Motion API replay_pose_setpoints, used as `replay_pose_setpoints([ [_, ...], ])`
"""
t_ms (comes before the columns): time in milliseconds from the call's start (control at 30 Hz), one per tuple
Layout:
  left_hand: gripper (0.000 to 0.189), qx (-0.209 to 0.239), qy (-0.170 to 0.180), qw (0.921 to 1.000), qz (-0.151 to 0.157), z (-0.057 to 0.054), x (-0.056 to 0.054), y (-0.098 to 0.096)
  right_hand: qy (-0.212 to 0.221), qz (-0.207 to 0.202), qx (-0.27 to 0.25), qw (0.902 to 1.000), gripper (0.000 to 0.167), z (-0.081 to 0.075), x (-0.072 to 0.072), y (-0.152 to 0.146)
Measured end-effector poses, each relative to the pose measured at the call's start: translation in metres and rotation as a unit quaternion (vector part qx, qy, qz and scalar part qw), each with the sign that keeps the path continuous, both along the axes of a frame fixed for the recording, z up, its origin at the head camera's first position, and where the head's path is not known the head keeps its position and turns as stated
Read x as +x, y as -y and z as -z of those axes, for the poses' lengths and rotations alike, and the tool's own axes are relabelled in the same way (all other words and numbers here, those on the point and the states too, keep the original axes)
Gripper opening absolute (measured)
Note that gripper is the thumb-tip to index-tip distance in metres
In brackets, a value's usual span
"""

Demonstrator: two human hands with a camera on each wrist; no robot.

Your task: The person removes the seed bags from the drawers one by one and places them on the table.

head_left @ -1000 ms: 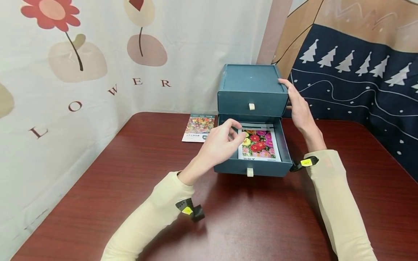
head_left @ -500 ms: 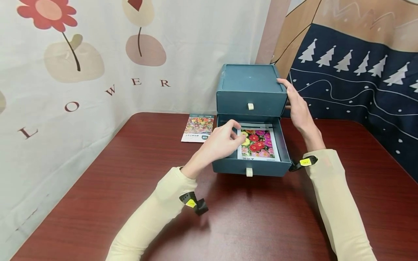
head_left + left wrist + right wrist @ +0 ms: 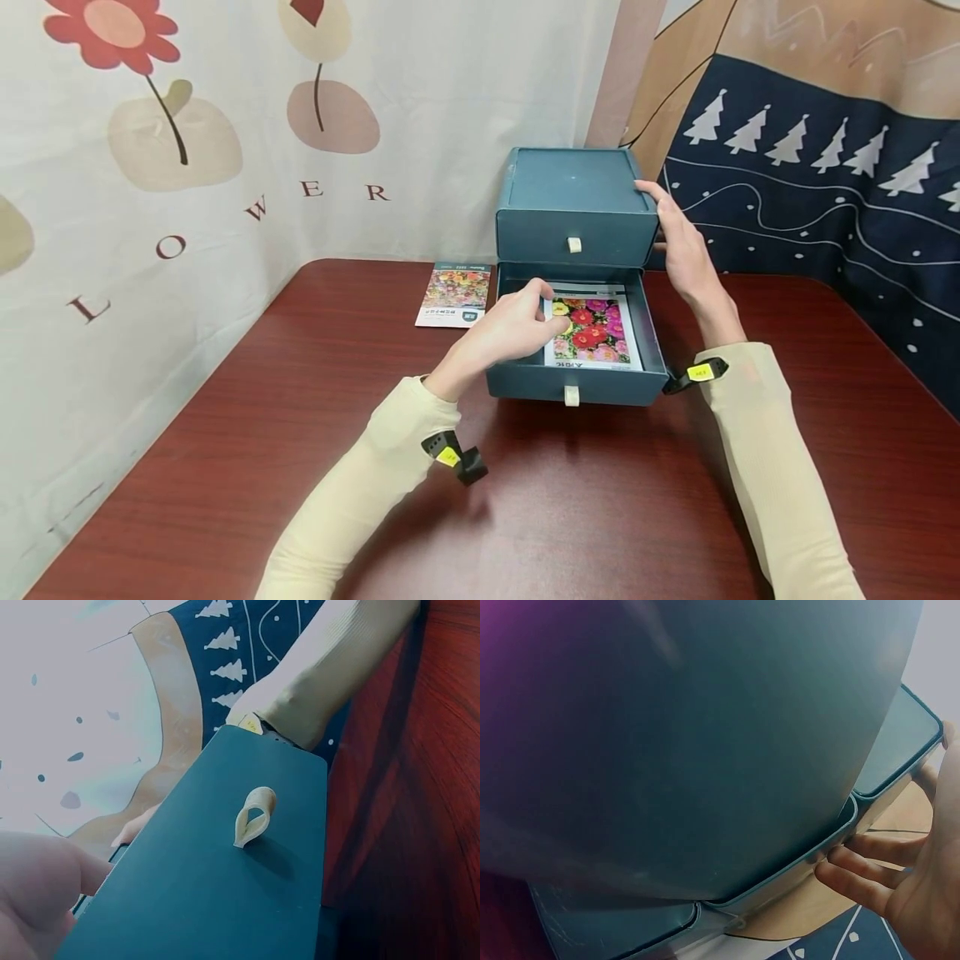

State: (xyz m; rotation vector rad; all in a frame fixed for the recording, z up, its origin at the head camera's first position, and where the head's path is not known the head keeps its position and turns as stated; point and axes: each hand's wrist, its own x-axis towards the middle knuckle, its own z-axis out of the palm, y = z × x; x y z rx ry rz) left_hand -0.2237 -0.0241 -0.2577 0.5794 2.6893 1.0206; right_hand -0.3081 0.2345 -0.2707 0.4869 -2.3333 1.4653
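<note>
A blue-green two-drawer box [image 3: 576,179] stands at the back of the table, its lower drawer [image 3: 525,385] pulled out. Inside that drawer lies a flower seed packet [image 3: 600,337] with a picture of red, pink and yellow blooms. My left hand [image 3: 510,329] reaches over the drawer's left wall, fingers bent, thumb over the packet's left part with a gap to the index finger. My right hand [image 3: 686,250] rests against the box's right side, index fingertip at the top edge. In the right wrist view, several fingers [image 3: 862,874] of it touch the side.
Another flower seed packet [image 3: 455,296] lies on the dark red table [image 3: 315,400], left of the box. The upper drawer [image 3: 540,237] is closed, with a small cream pull tab [image 3: 574,245]. Printed curtains [image 3: 450,100] hang close behind the table.
My left hand has moved slightly right and deeper over the drawer, its thumb now further across the packet. My right hand stays against the box.
</note>
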Motion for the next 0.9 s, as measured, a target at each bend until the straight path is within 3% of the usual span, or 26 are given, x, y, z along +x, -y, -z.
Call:
replay_pose_setpoints([
  [367, 0.056, -0.042, 0.030, 0.9986, -0.010, 0.001, -0.003, -0.006, -0.004, -0.006, -0.002, 1.0000, 0.053, 0.000, 0.001, -0.001],
  [900, 0.059, -0.071, 0.039, 0.9964, -0.025, 0.002, -0.009, -0.012, 0.002, -0.004, -0.002, 1.0000, 0.054, 0.000, 0.001, 0.000],
])
